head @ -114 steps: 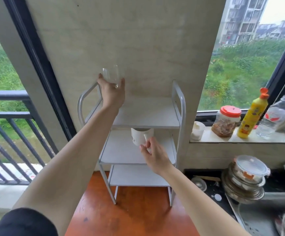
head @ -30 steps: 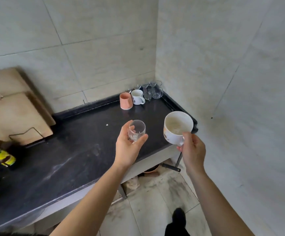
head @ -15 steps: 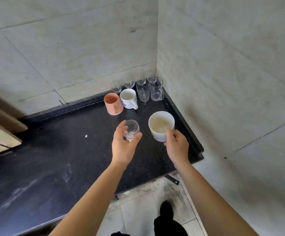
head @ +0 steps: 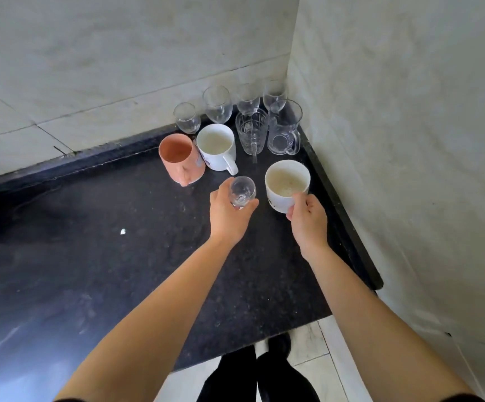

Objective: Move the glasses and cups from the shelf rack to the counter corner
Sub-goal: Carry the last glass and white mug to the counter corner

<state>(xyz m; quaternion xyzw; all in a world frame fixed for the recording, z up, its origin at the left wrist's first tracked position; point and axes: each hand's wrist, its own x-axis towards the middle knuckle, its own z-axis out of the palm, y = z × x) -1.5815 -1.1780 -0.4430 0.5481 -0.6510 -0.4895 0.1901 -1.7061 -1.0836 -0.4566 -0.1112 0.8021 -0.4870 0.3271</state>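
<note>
My left hand (head: 228, 217) grips a small clear glass (head: 242, 192) just above the black counter (head: 90, 256), in front of the cups in the corner. My right hand (head: 308, 223) holds a white cup (head: 286, 185) by its near side, close to the counter's right edge. In the corner stand a pink cup (head: 180, 159), a white mug (head: 216, 146), two clear glass mugs (head: 251, 132) and several stemmed glasses (head: 217, 104). The shelf rack is out of view.
Tiled walls (head: 395, 111) close the corner at the back and right. The counter's raised black rim (head: 340, 213) runs along the right wall. A white crumb (head: 123, 231) lies on the counter. Tiled floor and my legs (head: 264, 372) show below the front edge.
Both hands have moved forward and down toward the corner, carrying the glass and the white cup closer to the standing cups. The view has tilted further down over the counter.
</note>
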